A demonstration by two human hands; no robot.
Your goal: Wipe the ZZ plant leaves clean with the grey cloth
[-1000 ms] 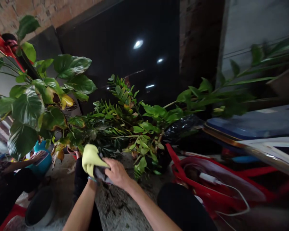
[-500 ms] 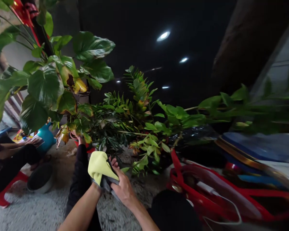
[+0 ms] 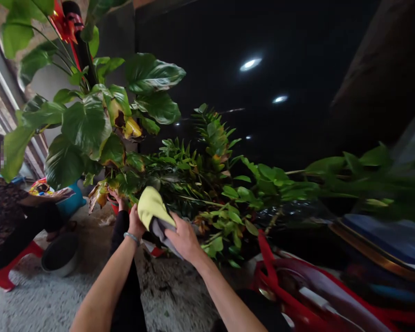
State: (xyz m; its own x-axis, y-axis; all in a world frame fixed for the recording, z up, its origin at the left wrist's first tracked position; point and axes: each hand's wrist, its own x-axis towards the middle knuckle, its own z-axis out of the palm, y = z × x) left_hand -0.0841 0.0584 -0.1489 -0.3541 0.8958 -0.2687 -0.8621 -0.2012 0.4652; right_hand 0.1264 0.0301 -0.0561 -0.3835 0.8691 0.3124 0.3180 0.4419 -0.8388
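A two-sided cloth (image 3: 154,206), yellow-green on one face and grey on the other, is bunched between my hands in front of the leafy plants. My left hand (image 3: 136,223), with a bracelet at the wrist, grips its left edge. My right hand (image 3: 186,240) is closed on the grey part at the right, thumb on top. The fingers under the cloth are partly hidden. Just beyond my left hand, another person's hand (image 3: 117,199) in a black sleeve touches the base of the large-leaved plant (image 3: 86,124), by a red pot.
Low green plants (image 3: 224,216) spread across the middle. At right lies a red bag (image 3: 269,263) with a white cable and charger. On the left a person sits on a red stool (image 3: 3,274) beside a grey bucket (image 3: 60,256). A blue vessel (image 3: 72,200) stands behind.
The cloth and both my hands have moved a little up and to the right. My left hand now shows at the cloth's left edge. The whole view has shifted left.
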